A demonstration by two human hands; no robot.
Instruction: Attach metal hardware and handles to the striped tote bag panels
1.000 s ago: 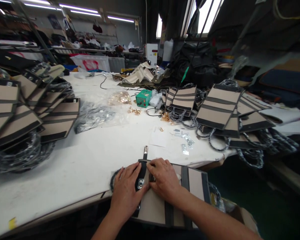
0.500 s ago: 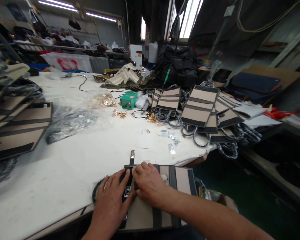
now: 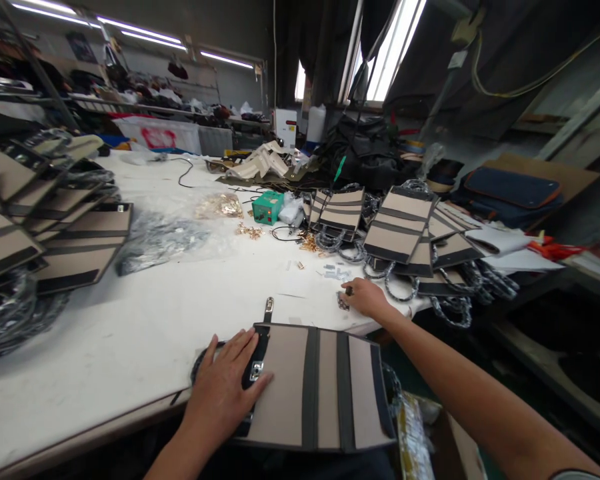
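The beige panel is flat and roughly rectangular, smooth and matt, crossed by dark strips and bound in a dark border. A shiny metal plate sits on its black left end, and a narrow black strap tipped with bright metal juts from its far side. Dark loops wrapped in clear film show at both ends. The panel lies at the near edge of the white-covered table, towards the right corner, its near part overhanging.

Of the two hands, the left hand lies spread and open on the panel's black end, beside the metal plate. The right hand is at the table's right edge with fingers curled over small metal pieces; something dark shows at the fingertips, but at this size I cannot tell whether it is gripped.

White cloth lies bare from the panel leftwards along the near edge. A stack of similar panels closes off the left side, with a crumpled clear plastic bag beside it. Beyond the right hand, a pile of panels with film-wrapped loops crowds the right edge. Further back stand a green box and scattered gold-coloured pieces.
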